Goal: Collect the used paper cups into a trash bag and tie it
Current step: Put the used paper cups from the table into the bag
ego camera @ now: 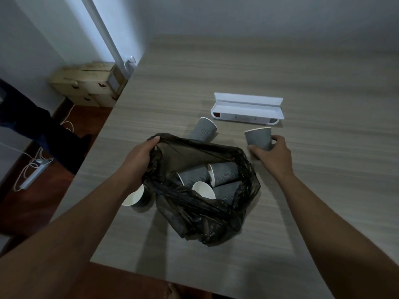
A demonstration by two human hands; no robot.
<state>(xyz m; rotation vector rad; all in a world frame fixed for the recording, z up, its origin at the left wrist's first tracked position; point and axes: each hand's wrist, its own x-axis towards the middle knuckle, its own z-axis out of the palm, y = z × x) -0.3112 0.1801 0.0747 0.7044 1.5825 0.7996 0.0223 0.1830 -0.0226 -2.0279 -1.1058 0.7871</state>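
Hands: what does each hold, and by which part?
Left hand grips the bag by its rim. Right hand grips a cup by its lower end.

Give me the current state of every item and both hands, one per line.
trash bag: on the table, mouth held open, untied
cups in bag: at least three, lying on their sides
left hand: grips the bag's rim
right hand: grips a cup
held cup: tilted, outside the bag
cup behind bag: loose, tilted
cup by left forearm: outside the bag, on its side
white box: lid open
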